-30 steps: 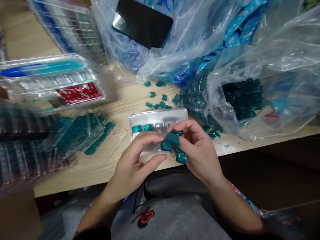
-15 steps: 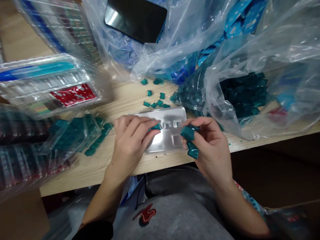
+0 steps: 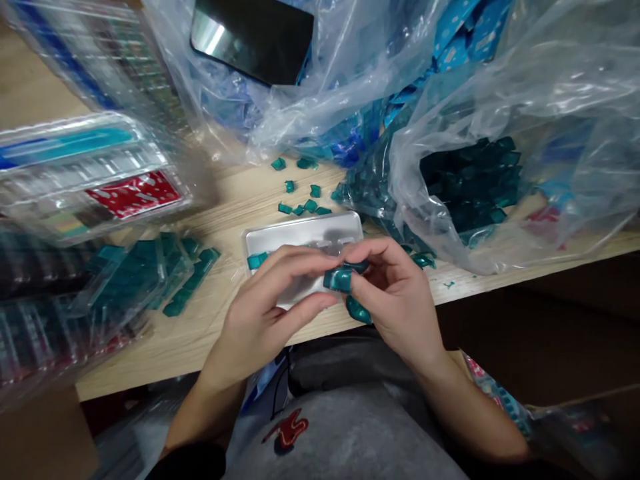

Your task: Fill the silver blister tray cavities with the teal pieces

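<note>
Glossy teal square pieces [image 3: 338,280] are gripped between the thumb and fingers of my right hand [image 3: 400,303], with another hanging lower at its edge. My left hand [image 3: 265,300] reaches toward them from the left, thumb and fingers apart around a gap; its fingertips are close to the right fingers. Below both hands lies a pale plastic tray [image 3: 300,235] with shallow compartments. One teal piece [image 3: 257,260] sits at the tray's left end. The hands hide much of the tray's middle and right side.
Several small teal pieces [image 3: 310,205] lie behind the tray. An opened clear bag [image 3: 405,167] with dark teal pieces stands to the right. Filled plastic trays [image 3: 125,273] and packaged kits [image 3: 90,173] crowd the left. A phone [image 3: 253,40] rests on plastic bags at the back.
My left hand has moved away from the tray toward my right hand and its fingers have parted. A teal piece now shows at the tray's left end. My right hand has shifted left.
</note>
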Demonstrator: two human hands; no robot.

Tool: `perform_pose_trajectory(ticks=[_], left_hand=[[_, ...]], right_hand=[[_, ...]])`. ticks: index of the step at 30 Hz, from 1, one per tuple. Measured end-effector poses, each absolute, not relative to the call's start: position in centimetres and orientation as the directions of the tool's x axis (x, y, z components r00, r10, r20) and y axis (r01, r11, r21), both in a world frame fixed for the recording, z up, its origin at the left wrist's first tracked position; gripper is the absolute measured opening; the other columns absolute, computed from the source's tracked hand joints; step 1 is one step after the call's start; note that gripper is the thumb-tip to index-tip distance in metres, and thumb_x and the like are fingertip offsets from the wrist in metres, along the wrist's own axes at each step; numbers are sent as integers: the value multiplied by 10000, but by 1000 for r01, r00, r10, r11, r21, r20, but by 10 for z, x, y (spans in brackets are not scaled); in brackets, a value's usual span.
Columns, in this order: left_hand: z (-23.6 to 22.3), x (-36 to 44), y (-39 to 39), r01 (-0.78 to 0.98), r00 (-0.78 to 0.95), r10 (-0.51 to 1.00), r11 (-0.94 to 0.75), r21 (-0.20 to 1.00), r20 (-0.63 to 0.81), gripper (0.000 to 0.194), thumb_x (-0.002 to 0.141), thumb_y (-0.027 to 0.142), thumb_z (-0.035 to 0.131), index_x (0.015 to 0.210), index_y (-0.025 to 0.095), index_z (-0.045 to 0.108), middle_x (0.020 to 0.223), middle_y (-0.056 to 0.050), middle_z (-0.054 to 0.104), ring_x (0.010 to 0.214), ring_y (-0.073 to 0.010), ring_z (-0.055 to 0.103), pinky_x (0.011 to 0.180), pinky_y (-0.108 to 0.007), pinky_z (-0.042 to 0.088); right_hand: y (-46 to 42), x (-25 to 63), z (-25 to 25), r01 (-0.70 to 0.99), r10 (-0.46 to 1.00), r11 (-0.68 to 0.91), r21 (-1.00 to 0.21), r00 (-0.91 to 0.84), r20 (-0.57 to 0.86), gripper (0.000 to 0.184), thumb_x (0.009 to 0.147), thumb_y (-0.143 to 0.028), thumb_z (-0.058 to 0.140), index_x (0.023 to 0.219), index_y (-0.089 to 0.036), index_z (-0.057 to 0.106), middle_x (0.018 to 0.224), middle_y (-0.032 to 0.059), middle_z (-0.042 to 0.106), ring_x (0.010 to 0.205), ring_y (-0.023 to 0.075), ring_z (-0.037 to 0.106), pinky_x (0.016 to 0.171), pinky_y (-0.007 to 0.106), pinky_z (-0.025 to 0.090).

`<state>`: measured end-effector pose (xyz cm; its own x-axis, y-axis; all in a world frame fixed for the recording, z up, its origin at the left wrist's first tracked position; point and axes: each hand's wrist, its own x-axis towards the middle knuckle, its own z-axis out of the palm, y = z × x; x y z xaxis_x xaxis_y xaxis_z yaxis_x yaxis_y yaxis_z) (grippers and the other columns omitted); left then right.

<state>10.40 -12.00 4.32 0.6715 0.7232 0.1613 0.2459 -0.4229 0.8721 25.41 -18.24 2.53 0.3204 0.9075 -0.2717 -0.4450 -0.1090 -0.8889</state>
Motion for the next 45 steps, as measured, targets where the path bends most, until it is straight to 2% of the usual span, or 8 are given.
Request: perform_pose_trajectory(ticks=[5,10,17,23,28,33,41,45], left_hand=[[42,102,-117,347,569,799,-445,826,192,241,893,160,625,1107,270,621,998,12,665,954,-134,624,842,-284,516],[33,99,-107,545,621,728,-667,508,290,244,877,231,666,1114,274,631,995,7,700,923,-183,615,835,-355,479],[15,115,-103,542,718,623,-780,313,311,222,885,288,643,1107,296,630,975,-31,719,857,-248,575,752,-420,414],[30,113,-109,505,680,700,-662,553,218,242,924,264,595,1164,289,607,1060,-27,679,977,-211,596,835,-390,456],[49,121,-118,380,711,681,-580,721,174,188,922,197,592,1096,263,621,1029,7,663,1002,-148,610,873,-299,491],[45,124,-119,370,673,719,-529,764,172,188,917,174,591,1080,264,617,970,10,666,929,-142,625,812,-295,519],[51,121,-125,483,703,644,-743,463,300,339,886,194,643,1197,317,585,1021,-37,647,952,-210,615,796,-381,515],[49,123,-124,477,709,637,-749,459,303,329,899,159,613,1188,308,562,1015,-38,634,942,-204,612,794,-379,524]], right_hand=[[-188,261,25,-440,898,-148,-886,314,-306,118,757,-175,739,812,-210,640,769,-42,641,631,54,589,552,161,483],[-196,271,19,-495,870,-151,-856,345,-353,100,803,-222,734,862,-227,653,753,-48,658,618,58,616,520,160,474],[-196,275,17,-508,873,-185,-841,308,-378,87,806,-245,735,878,-219,693,698,-34,667,613,73,610,529,177,473],[-196,273,20,-529,905,-182,-829,239,-351,270,825,-140,645,1051,-261,729,925,-7,714,640,68,625,543,199,504],[-200,266,25,-423,939,-196,-885,178,-293,434,859,-98,560,1257,-262,611,797,-31,683,671,86,618,619,226,524],[-200,264,28,-526,963,-120,-842,146,-229,239,894,-161,573,1113,-256,549,765,-51,643,616,77,617,596,220,516],[-202,266,29,-455,946,-188,-870,154,-285,260,929,-193,522,1168,-213,622,654,-47,638,609,82,614,576,224,486],[-201,268,28,-526,949,-220,-822,79,-305,332,907,-150,526,1208,-226,642,661,-52,656,599,77,615,602,234,510]])
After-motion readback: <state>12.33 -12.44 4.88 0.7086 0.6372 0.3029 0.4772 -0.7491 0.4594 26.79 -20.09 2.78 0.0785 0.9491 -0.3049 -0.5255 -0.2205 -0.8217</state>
